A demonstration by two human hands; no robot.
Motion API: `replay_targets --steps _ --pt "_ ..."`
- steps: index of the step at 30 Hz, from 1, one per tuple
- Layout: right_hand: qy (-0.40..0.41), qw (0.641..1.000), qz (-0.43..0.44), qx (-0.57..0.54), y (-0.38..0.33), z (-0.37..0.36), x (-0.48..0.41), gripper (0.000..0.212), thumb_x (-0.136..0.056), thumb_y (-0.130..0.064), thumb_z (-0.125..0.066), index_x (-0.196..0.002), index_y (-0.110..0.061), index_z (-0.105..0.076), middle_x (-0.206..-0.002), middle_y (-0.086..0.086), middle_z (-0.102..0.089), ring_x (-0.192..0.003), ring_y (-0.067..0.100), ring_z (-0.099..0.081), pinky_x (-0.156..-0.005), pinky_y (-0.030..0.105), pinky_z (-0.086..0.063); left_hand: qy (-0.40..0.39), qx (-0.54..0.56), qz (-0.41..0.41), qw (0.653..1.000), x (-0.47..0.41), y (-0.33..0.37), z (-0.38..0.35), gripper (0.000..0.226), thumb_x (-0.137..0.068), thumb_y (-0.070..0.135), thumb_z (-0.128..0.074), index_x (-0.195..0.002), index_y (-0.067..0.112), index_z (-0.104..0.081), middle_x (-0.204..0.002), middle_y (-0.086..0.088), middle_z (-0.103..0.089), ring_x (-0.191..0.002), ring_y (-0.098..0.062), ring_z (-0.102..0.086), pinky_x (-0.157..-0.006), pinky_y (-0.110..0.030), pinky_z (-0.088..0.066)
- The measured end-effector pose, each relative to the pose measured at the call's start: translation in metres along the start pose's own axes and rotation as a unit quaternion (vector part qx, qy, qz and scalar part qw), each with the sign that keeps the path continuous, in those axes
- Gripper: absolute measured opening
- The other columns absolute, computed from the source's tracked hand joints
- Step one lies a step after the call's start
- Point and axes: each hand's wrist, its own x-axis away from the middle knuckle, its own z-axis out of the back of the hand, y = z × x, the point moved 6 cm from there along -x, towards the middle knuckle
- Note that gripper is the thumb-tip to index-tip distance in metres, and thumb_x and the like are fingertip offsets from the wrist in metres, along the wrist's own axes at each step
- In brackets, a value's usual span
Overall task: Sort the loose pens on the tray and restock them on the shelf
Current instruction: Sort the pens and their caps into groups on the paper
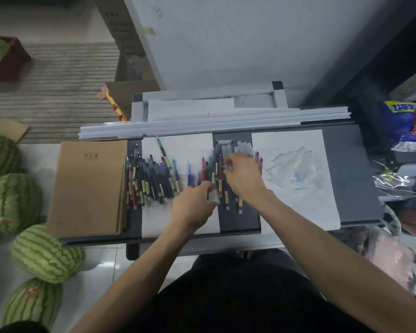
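Note:
Several loose pens lie on a dark grey tray [351, 179] lined with white paper sheets. A dark green and black group of pens [151, 181] lies at the left. Purple, red and blue pens [203, 171] lie in the middle, and clear-bodied pens [240, 147] sit behind my hands. My left hand [193, 207] pinches the lower ends of a few pens in the middle group. My right hand [244, 174] is curled over the pens beside it, fingertips gripping a pale pen. A single green pen [162, 150] lies apart, higher up.
A brown notebook stack [89, 186] fills the tray's left end. Clear plastic wrappers [296, 169] lie on the right paper sheet. White flat strips [214, 121] run along the far edge. Watermelons [12, 203] sit on the floor at the left, snack bags [408, 126] at the right.

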Motion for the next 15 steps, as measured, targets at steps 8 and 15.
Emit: replay_targets --steps 8,15 --pt "-0.003 0.964 -0.114 -0.241 0.024 0.001 0.006 0.023 -0.093 -0.016 -0.075 -0.116 -0.017 -0.075 -0.104 -0.009 -0.072 -0.089 0.002 -0.064 -0.083 0.011 -0.049 0.040 -0.047 -0.039 0.997 0.010 0.008 -0.008 0.040 -0.095 0.047 -0.054 -0.131 0.030 -0.050 -0.087 0.002 -0.072 -0.073 -0.025 -0.067 -0.069 -0.039 -0.059" --pt "-0.185 0.695 -0.229 -0.656 0.046 -0.017 0.019 0.029 -0.097 0.004 -0.062 -0.125 -0.003 -0.072 -0.101 0.007 -0.073 -0.085 0.013 -0.065 -0.079 0.023 -0.055 0.075 0.001 -0.035 0.997 0.020 0.011 -0.017 0.035 -0.096 0.039 -0.055 -0.126 0.023 -0.047 -0.077 0.003 -0.066 -0.070 -0.028 -0.067 -0.063 -0.036 -0.050"
